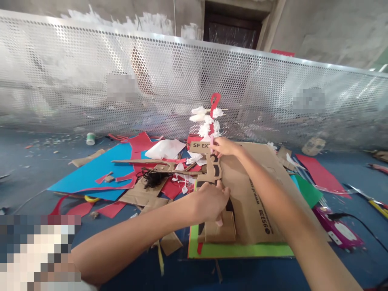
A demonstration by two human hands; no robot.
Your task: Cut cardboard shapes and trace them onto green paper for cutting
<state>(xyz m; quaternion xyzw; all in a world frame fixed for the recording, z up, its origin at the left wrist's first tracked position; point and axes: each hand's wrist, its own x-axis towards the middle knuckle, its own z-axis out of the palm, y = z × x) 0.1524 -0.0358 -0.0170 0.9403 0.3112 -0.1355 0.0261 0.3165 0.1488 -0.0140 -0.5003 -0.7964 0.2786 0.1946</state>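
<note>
My left hand point(212, 202) lies over a brown cardboard cutout point(212, 234) with black patches, its fingers bent and pressing on the piece. Farther up, my right hand point(226, 147) is closed with a small pink stick-like piece point(211, 140) at its fingertips; its exact kind is unclear. This piece is at the upper end of the cutout, just below a red paper strip point(214, 99) and white crumpled paper tufts point(205, 130). Beneath both hands is a large printed cardboard sheet point(242, 194), lying on a green board point(242, 251). My fingers partly hide the cutout.
Blue card point(87, 173) and red paper scraps point(141, 142) spread to the left, with tangled black thread point(151, 178). On the right are a purple device point(339, 230) with a cable, yellow-handled scissors point(371, 202) and red paper point(321, 173). A perforated metal panel point(91, 81) stands behind.
</note>
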